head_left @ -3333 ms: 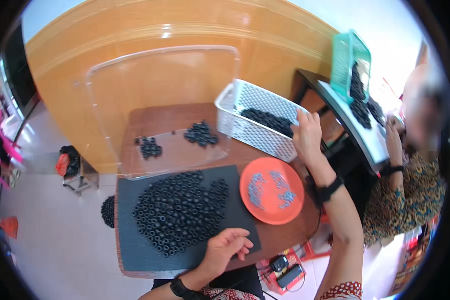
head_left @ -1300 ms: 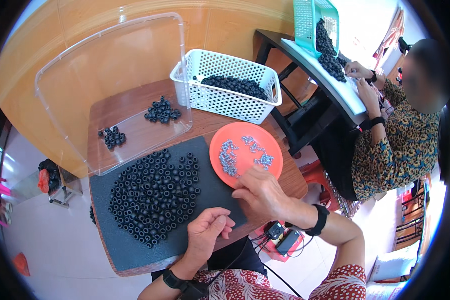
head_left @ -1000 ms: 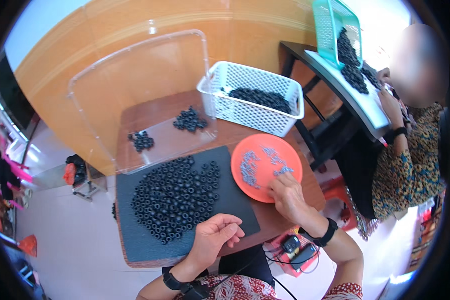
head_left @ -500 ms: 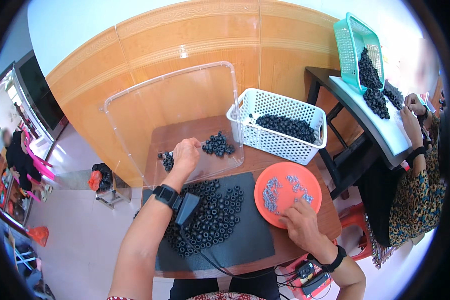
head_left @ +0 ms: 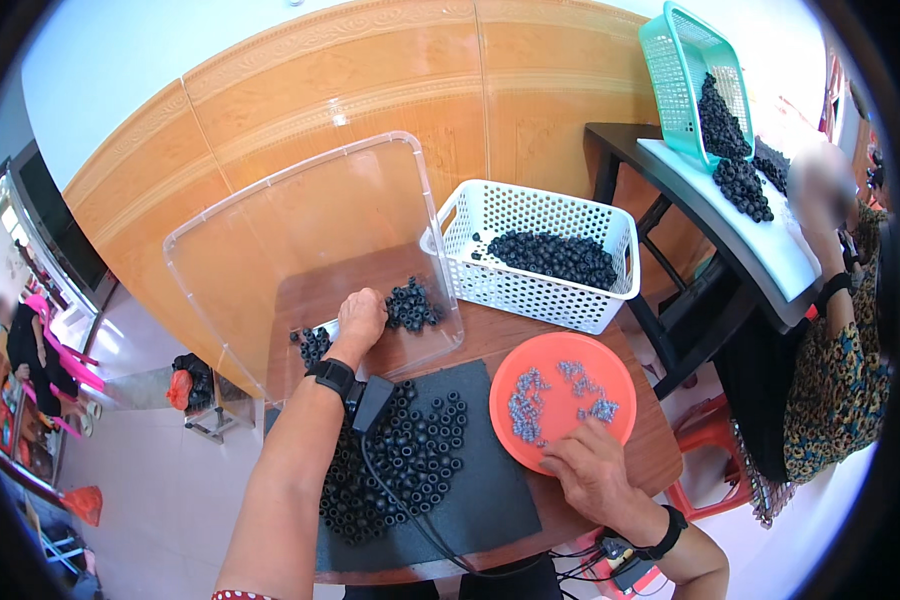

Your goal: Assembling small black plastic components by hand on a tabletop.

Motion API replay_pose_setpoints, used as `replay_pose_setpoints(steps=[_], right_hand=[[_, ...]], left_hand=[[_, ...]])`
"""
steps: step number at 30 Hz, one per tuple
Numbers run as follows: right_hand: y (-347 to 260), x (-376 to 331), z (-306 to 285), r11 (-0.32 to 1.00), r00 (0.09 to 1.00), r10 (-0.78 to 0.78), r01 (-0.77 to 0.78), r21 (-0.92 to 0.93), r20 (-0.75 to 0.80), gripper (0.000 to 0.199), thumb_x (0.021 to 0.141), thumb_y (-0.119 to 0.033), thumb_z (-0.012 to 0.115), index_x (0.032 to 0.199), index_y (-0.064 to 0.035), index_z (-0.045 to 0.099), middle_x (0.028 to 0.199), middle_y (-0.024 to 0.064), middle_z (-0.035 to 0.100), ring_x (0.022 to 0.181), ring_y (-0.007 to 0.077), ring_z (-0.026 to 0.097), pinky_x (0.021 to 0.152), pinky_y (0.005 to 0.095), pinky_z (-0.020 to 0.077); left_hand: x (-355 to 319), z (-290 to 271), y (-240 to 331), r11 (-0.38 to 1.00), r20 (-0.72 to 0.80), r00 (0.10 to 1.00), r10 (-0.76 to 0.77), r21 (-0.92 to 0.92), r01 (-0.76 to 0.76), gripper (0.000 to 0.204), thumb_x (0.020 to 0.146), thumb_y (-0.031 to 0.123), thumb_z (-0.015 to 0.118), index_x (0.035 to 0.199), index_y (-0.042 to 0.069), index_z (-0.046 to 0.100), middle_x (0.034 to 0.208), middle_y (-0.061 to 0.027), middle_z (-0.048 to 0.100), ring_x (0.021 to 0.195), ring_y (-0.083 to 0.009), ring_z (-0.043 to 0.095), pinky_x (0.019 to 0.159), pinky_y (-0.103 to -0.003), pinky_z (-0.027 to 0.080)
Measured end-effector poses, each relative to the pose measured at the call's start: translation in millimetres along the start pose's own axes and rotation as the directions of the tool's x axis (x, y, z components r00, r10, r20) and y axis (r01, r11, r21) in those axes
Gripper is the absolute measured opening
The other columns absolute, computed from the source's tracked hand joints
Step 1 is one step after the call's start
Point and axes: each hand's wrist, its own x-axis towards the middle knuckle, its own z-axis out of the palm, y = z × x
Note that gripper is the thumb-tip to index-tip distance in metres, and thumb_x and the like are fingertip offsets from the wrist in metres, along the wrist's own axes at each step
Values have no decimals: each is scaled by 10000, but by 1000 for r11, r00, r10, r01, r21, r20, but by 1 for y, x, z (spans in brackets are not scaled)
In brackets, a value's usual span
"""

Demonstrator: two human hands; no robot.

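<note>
Plate (head_left: 562,405) near the tabletop's (head_left: 656,438) right edge could tip if your right hand (head_left: 595,470) pushes; I can't tell what it or your left hand (head_left: 362,318) grips.

A mat (head_left: 495,505) lies on the table (head_left: 658,440), under a large heap of rings (head_left: 415,455); right of the heap sits a plate (head_left: 565,410) with tiny pieces (head_left: 526,405) on it, the right hand (head_left: 592,468) at its near edge; behind the plate stands a basket (head_left: 530,300) with more rings (head_left: 555,258) inside; behind the mat, the left hand (head_left: 363,318) is between one small pile (head_left: 315,345) and another small pile (head_left: 410,305); farther right, a desk (head_left: 615,138) bears a second basket (head_left: 675,90).
</note>
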Motion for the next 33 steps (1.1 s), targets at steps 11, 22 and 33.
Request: replay_pose_setpoints(steps=[11, 22, 33], right_hand=[[-11, -5, -8, 999, 996, 22, -19, 29, -87, 160, 639, 23, 699, 766, -4, 606, 725, 115, 563, 690, 287, 525, 597, 369, 431], [-19, -8, -10, 915, 937, 308, -245, 320, -163, 163, 686, 64, 643, 837, 8, 619, 752, 95, 587, 708, 220, 550, 615, 308, 436], [-86, -4, 12, 648, 887, 415, -134, 750, -200, 206, 715, 78, 651, 909, 9, 637, 848, 60, 626, 770, 145, 561, 682, 252, 441]], left_hand=[[-10, -22, -11, 996, 67, 994, 84, -13, -84, 110, 617, 96, 651, 717, 65, 683, 733, -180, 642, 752, -329, 638, 711, -376, 506], [-127, -137, 73, 173, 403, 903, 152, -910, 377, 163, 868, 107, 574, 949, -34, 582, 732, -72, 597, 551, -136, 555, 525, -260, 478], [-251, -116, 136, -374, 477, 835, 276, -747, 550, 232, 851, 96, 592, 1026, -53, 561, 825, -132, 615, 649, -188, 591, 576, -303, 493]])
